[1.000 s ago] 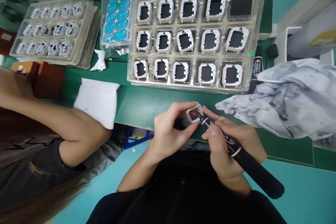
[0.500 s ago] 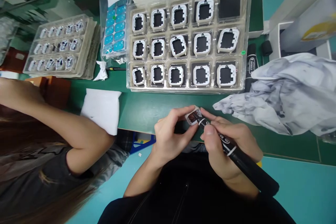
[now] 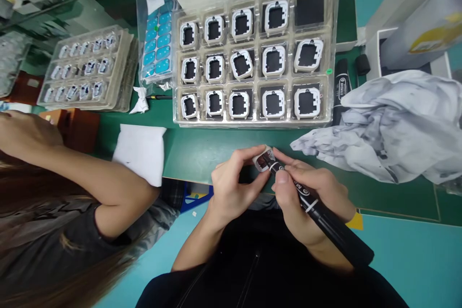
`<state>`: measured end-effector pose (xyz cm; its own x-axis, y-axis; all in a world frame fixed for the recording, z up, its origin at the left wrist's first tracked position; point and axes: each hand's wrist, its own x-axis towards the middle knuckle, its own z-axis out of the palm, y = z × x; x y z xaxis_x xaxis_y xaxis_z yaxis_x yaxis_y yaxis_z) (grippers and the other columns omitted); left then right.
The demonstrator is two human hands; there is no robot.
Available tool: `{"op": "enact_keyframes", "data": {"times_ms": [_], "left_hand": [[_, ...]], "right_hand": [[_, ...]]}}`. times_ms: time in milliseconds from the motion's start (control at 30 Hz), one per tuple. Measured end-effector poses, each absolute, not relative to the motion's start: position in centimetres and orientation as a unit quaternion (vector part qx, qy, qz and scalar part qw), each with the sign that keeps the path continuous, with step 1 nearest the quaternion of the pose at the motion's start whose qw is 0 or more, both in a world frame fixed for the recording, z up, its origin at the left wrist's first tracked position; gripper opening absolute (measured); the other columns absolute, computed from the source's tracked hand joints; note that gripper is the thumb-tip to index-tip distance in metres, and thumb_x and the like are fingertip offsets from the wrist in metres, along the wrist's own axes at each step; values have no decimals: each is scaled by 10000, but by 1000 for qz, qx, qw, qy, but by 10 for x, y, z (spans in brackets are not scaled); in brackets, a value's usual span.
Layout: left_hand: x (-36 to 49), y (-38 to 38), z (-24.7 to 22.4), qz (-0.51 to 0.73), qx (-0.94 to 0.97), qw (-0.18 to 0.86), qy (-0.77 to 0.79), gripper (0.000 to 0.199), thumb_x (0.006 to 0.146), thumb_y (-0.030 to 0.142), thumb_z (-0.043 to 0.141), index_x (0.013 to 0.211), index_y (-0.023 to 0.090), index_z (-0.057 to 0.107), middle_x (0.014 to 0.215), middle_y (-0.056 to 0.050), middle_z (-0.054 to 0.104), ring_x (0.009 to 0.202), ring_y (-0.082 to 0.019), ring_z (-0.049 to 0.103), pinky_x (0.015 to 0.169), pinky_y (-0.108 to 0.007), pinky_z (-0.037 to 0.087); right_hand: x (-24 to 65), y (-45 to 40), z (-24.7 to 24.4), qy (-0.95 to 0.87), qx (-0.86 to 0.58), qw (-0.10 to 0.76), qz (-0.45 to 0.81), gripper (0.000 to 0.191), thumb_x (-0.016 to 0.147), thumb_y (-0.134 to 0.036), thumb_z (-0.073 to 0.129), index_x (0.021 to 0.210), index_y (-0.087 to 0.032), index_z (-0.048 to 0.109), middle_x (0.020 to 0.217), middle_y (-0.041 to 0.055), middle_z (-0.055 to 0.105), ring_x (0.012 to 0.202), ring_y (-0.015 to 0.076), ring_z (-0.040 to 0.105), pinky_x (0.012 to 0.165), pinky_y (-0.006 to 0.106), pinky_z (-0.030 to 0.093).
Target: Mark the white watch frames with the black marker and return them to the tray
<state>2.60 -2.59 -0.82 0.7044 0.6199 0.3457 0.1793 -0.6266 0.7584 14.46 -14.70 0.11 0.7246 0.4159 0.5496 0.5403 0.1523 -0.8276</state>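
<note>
My left hand [image 3: 234, 185] pinches a small white frame [image 3: 258, 162] between thumb and fingers, near the table's front edge. In my right hand [image 3: 312, 197] is a thick black marker [image 3: 334, 226], its tip pointing into the frame's opening. The fingers hide part of the frame, and the exact contact of the tip is too small to tell. Beyond my hands lies a clear plastic tray [image 3: 252, 122] with several white square frames on black pads; its back right compartment holds only a black pad [image 3: 310, 8].
A crumpled grey-white cloth [image 3: 393, 130] lies at the right, beside another marker [image 3: 341, 86]. At the left a person's arm [image 3: 104, 183] rests near a folded white cloth [image 3: 140, 151]. Stacked trays [image 3: 83, 70] and a bag of blue pieces [image 3: 157, 43] stand further back.
The marker and my right hand have shifted slightly left in the view. The tray and right-hand cloth also appear a little further left. Both hands keep their holds.
</note>
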Motion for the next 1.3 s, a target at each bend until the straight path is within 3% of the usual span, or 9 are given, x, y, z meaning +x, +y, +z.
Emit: {"op": "enact_keyframes", "data": {"times_ms": [233, 700, 1133, 1300], "left_hand": [[27, -28, -7, 304, 833, 389, 250, 494, 960, 247, 1009, 1416, 290, 824, 1251, -44, 921, 1010, -216, 919, 928, -287, 783], [27, -30, -8, 319, 829, 387, 247, 518, 937, 168, 996, 1410, 287, 821, 1244, -36, 922, 1032, -216, 922, 961, -289, 791], [25, -25, -10, 316, 827, 406, 226, 533, 934, 160, 1008, 1414, 296, 821, 1260, -30, 921, 1032, -202, 922, 961, -263, 782], [25, -24, -10, 310, 828, 407, 228, 521, 941, 193, 1007, 1419, 288, 822, 1252, -46, 922, 1015, -217, 922, 940, -287, 794]], "right_hand": [[144, -146, 1, -375, -657, 650, -71, 202, 1021, -61, 851, 1114, -234, 802, 1000, 8, 899, 1010, 301, 940, 941, 374, 850], [143, -146, 0, -399, -647, 645, -83, 210, 1008, -55, 832, 1106, -238, 799, 930, -7, 872, 989, 305, 939, 914, 403, 858], [139, -146, 0, -383, -664, 635, -91, 149, 1024, -92, 853, 1076, -222, 801, 940, 1, 888, 1016, 313, 939, 860, 342, 849], [142, -145, 4, -375, -667, 640, -67, 116, 1016, -177, 872, 1055, -268, 813, 901, -16, 868, 959, 323, 939, 876, 451, 865]]}}
